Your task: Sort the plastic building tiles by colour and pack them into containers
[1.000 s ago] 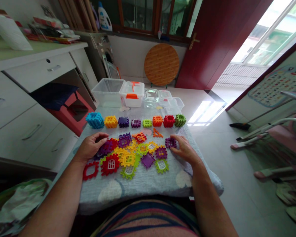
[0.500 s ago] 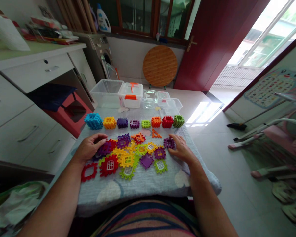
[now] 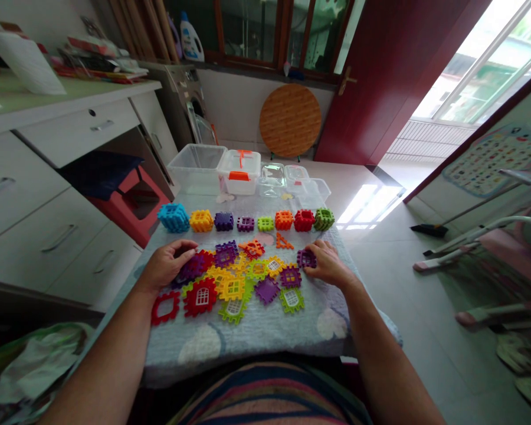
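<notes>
On the cloth-covered table, my right hand has its thumb and fingers closed on the edges of a purple interlocking tile at the right of the pile. My left hand rests at the pile's left side, thumb and fingers slightly apart with nothing visible between them. Close to it lie purple and red tiles, partly overlapping. Nearer me are a red frame tile and a red window tile. Yellow tiles, a flat purple tile and a green window tile spread across the middle.
Sorted stacks form a row behind the pile, from a blue stack to a green stack. An orange triangle lies before them. Clear plastic bins and a lidded box line the far edge.
My right hand has closed in on the purple tile, its thumb and fingers now around it. The left hand stays at the pile's left. The view has shifted slightly.
</notes>
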Tool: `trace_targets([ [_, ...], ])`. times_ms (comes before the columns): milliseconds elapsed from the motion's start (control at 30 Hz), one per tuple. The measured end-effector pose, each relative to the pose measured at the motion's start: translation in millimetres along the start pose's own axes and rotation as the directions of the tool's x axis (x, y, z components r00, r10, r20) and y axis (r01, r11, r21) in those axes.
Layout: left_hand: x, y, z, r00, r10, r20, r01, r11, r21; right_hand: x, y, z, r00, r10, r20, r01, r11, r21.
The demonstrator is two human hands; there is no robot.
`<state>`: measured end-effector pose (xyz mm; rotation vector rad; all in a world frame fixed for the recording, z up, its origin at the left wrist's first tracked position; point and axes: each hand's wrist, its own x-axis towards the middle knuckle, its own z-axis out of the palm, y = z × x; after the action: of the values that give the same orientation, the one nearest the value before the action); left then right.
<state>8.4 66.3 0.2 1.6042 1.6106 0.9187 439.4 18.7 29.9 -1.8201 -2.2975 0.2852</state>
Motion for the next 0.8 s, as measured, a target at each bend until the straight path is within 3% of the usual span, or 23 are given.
trace_targets([
  [167,0.1,0.7,-0.4,1.000,0.005,0.002,-0.005,1.000,-0.028,14.7,-23.5,-21.5,0.990,-0.103,-0.097,0.108,0.993,0.048],
  [300,-0.1,0.1,-0.8,1.000,0.016,0.017,-0.015,0.999,-0.045,55.7,-62.9,-28.3,0.965,-0.206,-0.163,0.219,0.974,0.063],
  [433,0.3,-2.2,-1.4,1.000,0.016,0.021,-0.016,0.999,-0.045,110.2,-95.9,-16.1,0.960,-0.249,-0.129,0.250,0.968,-0.002],
  [567,0.9,-3.9,-2.1,0.999,0.014,0.033,-0.013,0.999,-0.033,152.2,-111.1,1.5,0.969,-0.242,-0.046,0.240,0.970,-0.051],
  [800,0.8,-2.9,-3.3,0.999,0.029,0.028,-0.028,0.999,-0.023,180.3,-116.6,13.1,0.977,-0.213,0.019,0.214,0.974,-0.067],
])
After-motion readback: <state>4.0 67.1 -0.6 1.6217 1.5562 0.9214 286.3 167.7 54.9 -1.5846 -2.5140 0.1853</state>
